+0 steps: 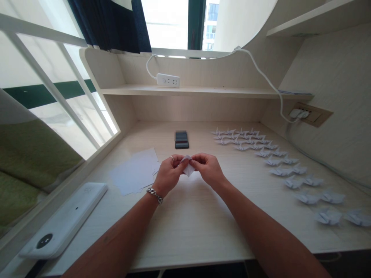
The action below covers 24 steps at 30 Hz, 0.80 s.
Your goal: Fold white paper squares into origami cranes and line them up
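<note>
The left hand (169, 174) and right hand (209, 168) pinch 1 small piece of folded paper (189, 170) between them, above the worktop (197, 227). They hold it at 9 o'clock and 3 o'clock, maybe so it stays steady and the creases stay neat. Flat white sheets (131, 172) lie at 9 o'clock, near the left hand, which likely makes them easy to grab. Paper birds (278, 171) sit in lines from 1 to 4 o'clock, perhaps so the hands don't bump them. A small dark case (181, 139) rests at 12 o'clock.
</note>
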Tool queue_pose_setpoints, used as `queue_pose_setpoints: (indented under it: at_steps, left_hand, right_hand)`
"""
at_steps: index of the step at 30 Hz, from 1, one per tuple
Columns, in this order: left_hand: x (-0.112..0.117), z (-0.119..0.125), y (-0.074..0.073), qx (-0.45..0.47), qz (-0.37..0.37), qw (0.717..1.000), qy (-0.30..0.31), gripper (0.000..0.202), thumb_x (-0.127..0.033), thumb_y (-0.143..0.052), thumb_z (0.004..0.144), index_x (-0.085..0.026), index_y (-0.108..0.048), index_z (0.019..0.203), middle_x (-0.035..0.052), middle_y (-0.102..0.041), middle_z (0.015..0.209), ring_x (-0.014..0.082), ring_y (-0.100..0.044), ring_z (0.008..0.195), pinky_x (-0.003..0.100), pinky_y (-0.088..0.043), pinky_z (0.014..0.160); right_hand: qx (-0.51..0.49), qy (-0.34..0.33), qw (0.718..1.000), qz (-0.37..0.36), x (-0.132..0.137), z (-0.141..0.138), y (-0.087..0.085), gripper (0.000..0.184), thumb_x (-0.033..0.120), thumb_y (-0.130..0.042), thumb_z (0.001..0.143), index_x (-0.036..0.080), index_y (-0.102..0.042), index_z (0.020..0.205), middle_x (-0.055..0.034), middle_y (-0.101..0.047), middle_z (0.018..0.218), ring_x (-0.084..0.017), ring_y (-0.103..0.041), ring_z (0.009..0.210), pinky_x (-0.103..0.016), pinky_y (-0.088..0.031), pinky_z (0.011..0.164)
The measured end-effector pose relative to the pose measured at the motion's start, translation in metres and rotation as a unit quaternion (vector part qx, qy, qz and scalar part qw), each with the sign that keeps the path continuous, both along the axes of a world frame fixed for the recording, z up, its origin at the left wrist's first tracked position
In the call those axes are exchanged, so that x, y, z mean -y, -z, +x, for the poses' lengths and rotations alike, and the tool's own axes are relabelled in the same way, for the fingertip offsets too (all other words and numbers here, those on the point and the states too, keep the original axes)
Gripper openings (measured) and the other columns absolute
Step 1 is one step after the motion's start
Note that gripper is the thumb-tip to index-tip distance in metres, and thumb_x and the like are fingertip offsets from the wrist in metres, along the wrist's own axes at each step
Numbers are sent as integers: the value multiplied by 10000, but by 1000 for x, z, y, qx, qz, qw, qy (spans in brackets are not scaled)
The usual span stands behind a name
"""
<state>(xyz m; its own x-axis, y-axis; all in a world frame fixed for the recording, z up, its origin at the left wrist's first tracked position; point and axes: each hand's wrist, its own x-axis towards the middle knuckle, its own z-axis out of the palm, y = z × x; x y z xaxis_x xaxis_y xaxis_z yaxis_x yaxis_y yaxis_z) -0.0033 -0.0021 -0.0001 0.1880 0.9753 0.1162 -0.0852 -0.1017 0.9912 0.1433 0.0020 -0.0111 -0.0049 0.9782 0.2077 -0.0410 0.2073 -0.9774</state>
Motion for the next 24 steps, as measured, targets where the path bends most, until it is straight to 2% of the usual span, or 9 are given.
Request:
queue_pose_setpoints:
  at_steps: [5, 9, 12, 20, 24]
  left_hand:
    - [3, -2, -4, 31, -23, 999, 11, 336, -387, -759, 698, -104, -647, 841, 40, -677, 725, 130, -614, 661, 249, -497, 642]
    - [2, -3, -3, 124, -40, 989, 65, 321, -378, -708, 761, -108, -668, 929, 65, -686, 821, 156, -631, 750, 302, -518, 728]
    - [1, -3, -2, 169, -57, 982, 68, 294, -356, -680, 786, -112, -685, 950, 74, -689, 840, 167, -634, 761, 328, -519, 748]
    - [1, -3, -3, 165, -74, 982, 54, 256, -226, -712, 713, -108, -715, 941, 92, -716, 857, 172, -647, 765, 334, -527, 764]
    - [1, -2, -1, 130, -64, 989, 38, 271, -252, -733, 708, -110, -716, 937, 76, -716, 834, 161, -649, 737, 317, -532, 744]
  right_hand:
    - [-12, -23, 1000, -13, 1, 1, -2, 245, 355, -759, 638, 154, -668, 744, -19, -649, 649, -146, -581, 603, -275, -471, 570]
    - [-46, -13, 997, -53, 2, 2, -5, 289, 385, -776, 602, 154, -661, 732, -13, -649, 657, -141, -582, 603, -277, -477, 572]
    - [-62, -8, 995, -78, 3, 3, -9, 298, 395, -771, 595, 161, -660, 743, -10, -653, 668, -138, -589, 611, -271, -478, 570]
    - [-64, -16, 995, -78, 3, 4, -10, 301, 409, -760, 608, 171, -655, 760, -9, -662, 673, -132, -594, 601, -256, -479, 552]
    - [-37, -23, 997, -62, 3, 2, -7, 287, 397, -748, 639, 167, -687, 797, -21, -676, 688, -134, -599, 612, -249, -477, 550]
